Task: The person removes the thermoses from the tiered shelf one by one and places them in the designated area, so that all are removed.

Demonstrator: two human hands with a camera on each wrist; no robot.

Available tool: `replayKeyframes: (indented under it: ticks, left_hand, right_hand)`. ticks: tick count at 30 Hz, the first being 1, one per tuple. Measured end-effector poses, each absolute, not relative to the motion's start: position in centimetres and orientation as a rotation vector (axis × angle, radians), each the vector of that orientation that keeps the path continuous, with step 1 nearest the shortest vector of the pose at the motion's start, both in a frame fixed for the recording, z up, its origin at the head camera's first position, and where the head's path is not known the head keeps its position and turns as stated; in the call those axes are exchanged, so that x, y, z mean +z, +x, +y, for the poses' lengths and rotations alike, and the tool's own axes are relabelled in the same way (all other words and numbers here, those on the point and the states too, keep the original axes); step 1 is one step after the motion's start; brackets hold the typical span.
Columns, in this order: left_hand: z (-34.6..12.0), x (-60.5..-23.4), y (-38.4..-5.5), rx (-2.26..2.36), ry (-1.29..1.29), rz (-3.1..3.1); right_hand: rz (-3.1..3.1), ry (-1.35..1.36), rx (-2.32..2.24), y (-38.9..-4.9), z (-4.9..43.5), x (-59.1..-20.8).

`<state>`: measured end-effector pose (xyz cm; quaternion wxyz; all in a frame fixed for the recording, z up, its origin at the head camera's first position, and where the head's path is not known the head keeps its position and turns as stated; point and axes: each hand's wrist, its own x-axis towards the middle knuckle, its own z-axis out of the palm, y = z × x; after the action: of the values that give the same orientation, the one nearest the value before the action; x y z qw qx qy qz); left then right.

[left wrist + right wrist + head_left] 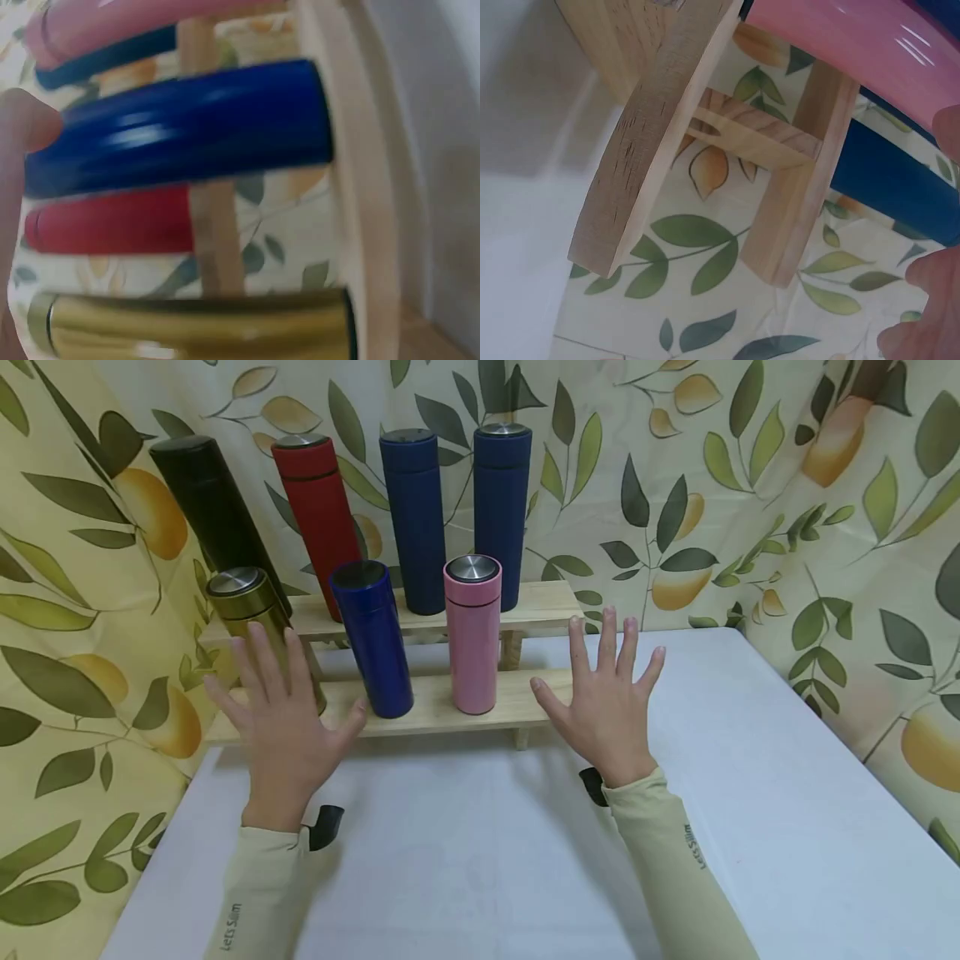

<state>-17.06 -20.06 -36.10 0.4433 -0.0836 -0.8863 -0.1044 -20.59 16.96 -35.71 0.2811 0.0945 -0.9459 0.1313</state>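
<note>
We are seeing soft light casting faint shadows below the front edge of the shelf (431,725); glare is streaking the glossy blue bottle (176,131), and the left wrist view is showing blur

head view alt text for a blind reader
A person's left hand and right hand spread before a two-tier pale wooden rack on a white table. It holds a gold cylindrical bottle, glossy blue bottle and pink bottle in front; a black bottle, red bottle and two navy bottles behind.
</note>
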Motion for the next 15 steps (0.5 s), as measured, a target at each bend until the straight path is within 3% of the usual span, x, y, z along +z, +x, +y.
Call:
replayKeyframes:
  ticks: [6, 15]
  left_hand:
    - [-22.9, -35.3, -16.4, -0.421, -0.084, -2.209]
    - [-27.6, -37.7, -16.3, -0.686, 0.071, -2.33]
  right_hand:
    - [-2.517, 0.251, 0.382, -20.6, 17.2, -35.6]
    - [-2.551, 0.264, 0.424, -20.7, 17.0, -35.4]
